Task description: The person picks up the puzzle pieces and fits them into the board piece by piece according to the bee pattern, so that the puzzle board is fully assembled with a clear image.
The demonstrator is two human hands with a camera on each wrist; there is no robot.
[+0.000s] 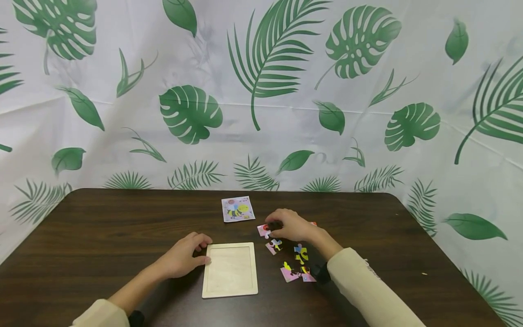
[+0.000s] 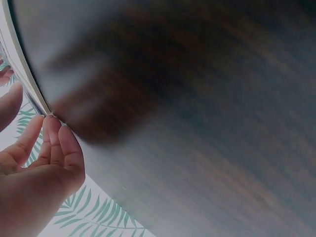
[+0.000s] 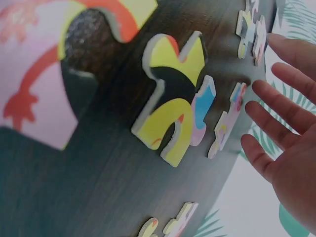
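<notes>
Both relaxed, left hand [image 1: 185, 256] touches wooden tray [image 1: 230, 293], right hand [image 1: 291, 226] is beside puzzle pieces [image 1: 288, 275].

Pale recessed tray [image 1: 230, 270], flat on tabletop [image 1: 122, 227], your left hand [image 1: 185, 256] touching its left edge | colourful puzzle pieces [image 1: 289, 274], picture side up, scattered right of it near your right hand [image 1: 292, 225]

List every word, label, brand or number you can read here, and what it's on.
No words, brands or numbers can be read in any view.
Bee card: a reddish mark and small marks near its top edge, possibly print, too small to read.
Puzzle pieces: coloured picture parts, nothing legible.
Wooden tray: no lettering visible.
Leaf-patterned backdrop: no readable text.
</notes>
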